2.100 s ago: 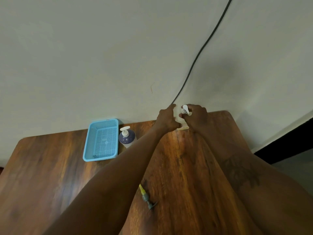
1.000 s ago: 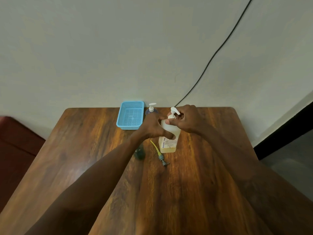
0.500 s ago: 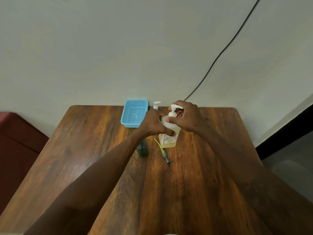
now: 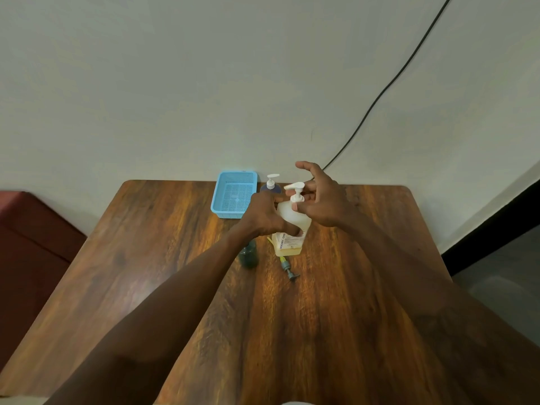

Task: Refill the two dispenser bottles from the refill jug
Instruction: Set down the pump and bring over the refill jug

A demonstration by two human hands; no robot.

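Left hand (image 4: 264, 216) has its fingers wrapped round the body of the big white pump bottle (image 4: 292, 226), which stands upright mid-bench (image 4: 350, 287) with some yellowish liquid in the bottom. Right hand (image 4: 321, 201) is up at the pump: thumb on the collar, index finger lifted, can't tell if it's really pinching. A small dark green bottle (image 4: 248, 255) and a loose pump (image 4: 287, 267) sit just in front. The blue basket (image 4: 233, 197) and a dark pump bottle (image 4: 271, 184) are at the back.

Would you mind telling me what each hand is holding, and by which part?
The left hand grips the pale pump bottle by its upper body; the right hand pinches its pump at the neck.
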